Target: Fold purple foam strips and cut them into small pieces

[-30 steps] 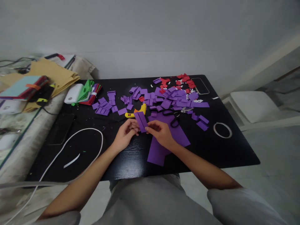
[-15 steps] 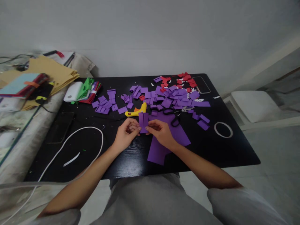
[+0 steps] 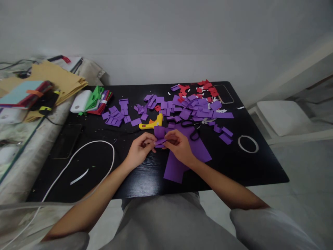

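Observation:
Between both hands is a small piece of purple paper (image 3: 159,132), bent across its middle with its upper part standing up. My left hand (image 3: 140,147) pinches its left edge, and my right hand (image 3: 179,146) pinches the right edge. Just beyond the fingers lies a yellow glue gun (image 3: 153,123). Larger purple sheets (image 3: 177,168) rest under and beside my right hand. Black-handled scissors (image 3: 194,133) lie partly on those sheets.
Cut and folded purple pieces (image 3: 192,107) spread along the back of the black table (image 3: 140,180), with red scraps (image 3: 208,86) behind them. A tape ring (image 3: 248,144) lies at right. A white cable (image 3: 113,156) loops at left, near a dark phone (image 3: 66,140).
The purple paper was flat and upright with a crease line down it; now its lower part is folded across toward me. Both hands have stayed in nearly the same place.

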Tool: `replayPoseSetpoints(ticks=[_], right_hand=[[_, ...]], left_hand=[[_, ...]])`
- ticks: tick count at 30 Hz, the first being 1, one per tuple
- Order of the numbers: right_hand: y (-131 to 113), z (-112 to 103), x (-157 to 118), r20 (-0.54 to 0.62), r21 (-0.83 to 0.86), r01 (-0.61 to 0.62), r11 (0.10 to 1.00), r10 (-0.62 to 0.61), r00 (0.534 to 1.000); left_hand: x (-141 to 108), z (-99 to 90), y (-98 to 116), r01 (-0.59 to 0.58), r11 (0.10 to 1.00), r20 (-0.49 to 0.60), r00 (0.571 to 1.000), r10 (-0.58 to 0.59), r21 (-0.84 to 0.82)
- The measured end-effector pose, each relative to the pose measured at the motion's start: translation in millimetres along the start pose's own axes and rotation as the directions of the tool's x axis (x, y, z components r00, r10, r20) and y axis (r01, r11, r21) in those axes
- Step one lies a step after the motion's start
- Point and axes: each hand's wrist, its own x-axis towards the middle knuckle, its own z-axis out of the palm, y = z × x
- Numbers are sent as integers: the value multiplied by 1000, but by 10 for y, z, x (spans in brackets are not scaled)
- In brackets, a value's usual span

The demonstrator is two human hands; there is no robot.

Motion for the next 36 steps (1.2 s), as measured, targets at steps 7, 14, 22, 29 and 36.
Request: replayPoseSetpoints(ticks=[7,14,22,29,36], right_hand=[[-19,8,-37,0,-78,92,993,-92,996],[31,14,-36,20,-72,55,996,-54,998],[26,-9,-7,78,-10,52,999,-51,996],[-48,-36,-15,54,-72,29,997,-25,998],[8,-22,-14,7,-63,3,998,-3,1000]], left_hand=[[-30,6,-23,-63,996,-61,996,67,59],[-70,-4,-78,-137,979,-63,987,148,152],[-35,-45,-41,-263,929,-6,962,274,262],[-35,-70,-3,-326,882,44,943,331,341],[-75,-77,19,-382,853,112,923,367,355]])
